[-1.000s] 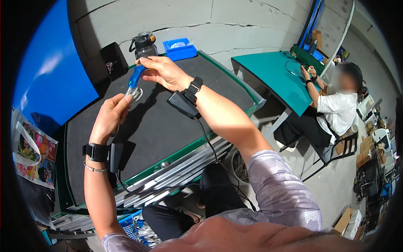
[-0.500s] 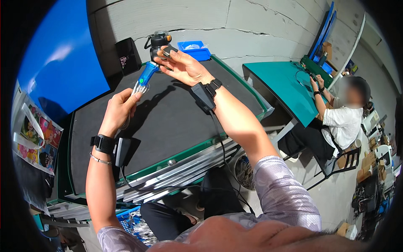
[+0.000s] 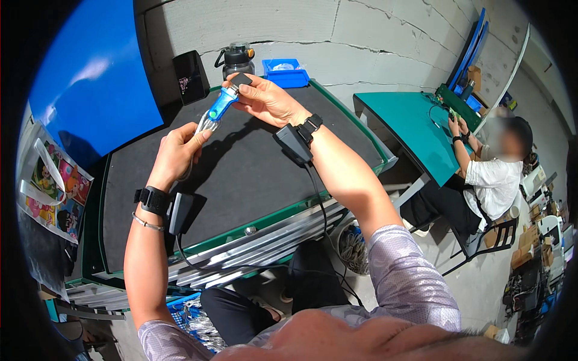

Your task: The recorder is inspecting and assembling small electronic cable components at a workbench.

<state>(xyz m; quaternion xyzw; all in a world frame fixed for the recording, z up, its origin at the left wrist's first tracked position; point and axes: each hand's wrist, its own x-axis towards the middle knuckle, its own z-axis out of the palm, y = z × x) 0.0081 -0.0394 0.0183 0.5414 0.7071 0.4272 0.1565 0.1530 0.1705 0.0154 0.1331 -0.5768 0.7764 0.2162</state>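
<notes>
Grey block wall (image 3: 385,42) — black-topped bench (image 3: 253,174), green table (image 3: 415,126)

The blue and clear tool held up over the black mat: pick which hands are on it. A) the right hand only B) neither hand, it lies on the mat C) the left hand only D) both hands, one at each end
D: the left hand grips the clear lower end of the blue and clear tool while the right hand pinches its upper end, above the black mat.
</notes>
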